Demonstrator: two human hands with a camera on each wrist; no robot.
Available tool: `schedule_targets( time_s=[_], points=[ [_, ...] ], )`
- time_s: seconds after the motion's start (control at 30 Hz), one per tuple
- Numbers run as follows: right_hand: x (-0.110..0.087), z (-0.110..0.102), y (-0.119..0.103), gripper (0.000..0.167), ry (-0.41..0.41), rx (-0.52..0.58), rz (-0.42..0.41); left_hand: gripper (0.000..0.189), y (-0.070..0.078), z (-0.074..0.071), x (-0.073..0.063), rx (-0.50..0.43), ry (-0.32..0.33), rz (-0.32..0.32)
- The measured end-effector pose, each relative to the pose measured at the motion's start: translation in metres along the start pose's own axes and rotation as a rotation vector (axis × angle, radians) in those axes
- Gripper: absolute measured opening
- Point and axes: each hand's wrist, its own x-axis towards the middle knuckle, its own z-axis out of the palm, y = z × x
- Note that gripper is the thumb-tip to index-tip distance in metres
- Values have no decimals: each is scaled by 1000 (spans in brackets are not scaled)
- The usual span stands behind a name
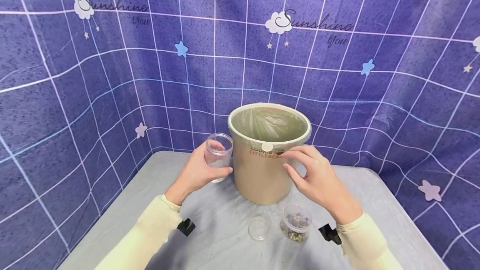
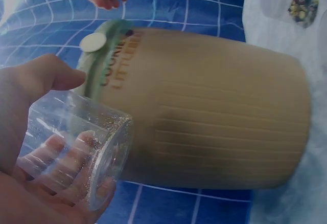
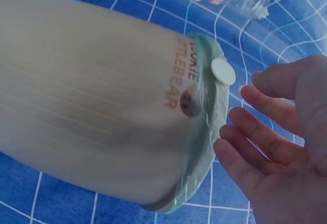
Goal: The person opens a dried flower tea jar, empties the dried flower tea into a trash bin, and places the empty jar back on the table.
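Left hand (image 1: 195,173) clasps a clear, cylindrical plastic jar (image 1: 219,159), nearly upright, beside the beige, round, bag-lined bin (image 1: 262,180); fine specks mark the jar's lower end. Right hand (image 1: 318,175), well apart, holds nothing — fingers loosely bent near the bin's rim. A clear, round tub (image 1: 296,223) of small mixed-colour pieces stands before the bin. Advised: firm but light grip on the thin-looking wall — jar clear of the rim.
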Motion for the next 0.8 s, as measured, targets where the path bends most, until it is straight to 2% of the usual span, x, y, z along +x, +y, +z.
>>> schedule_targets(
  time_s=[0.3,0.8],
  points=[
    [-10,12,-7,27,-40,-13,-24,53,-27,15,-17,43,5,13],
    [-35,25,-4,27,-112,-37,-8,61,-60,38,-41,85,-7,-115]
  ],
)
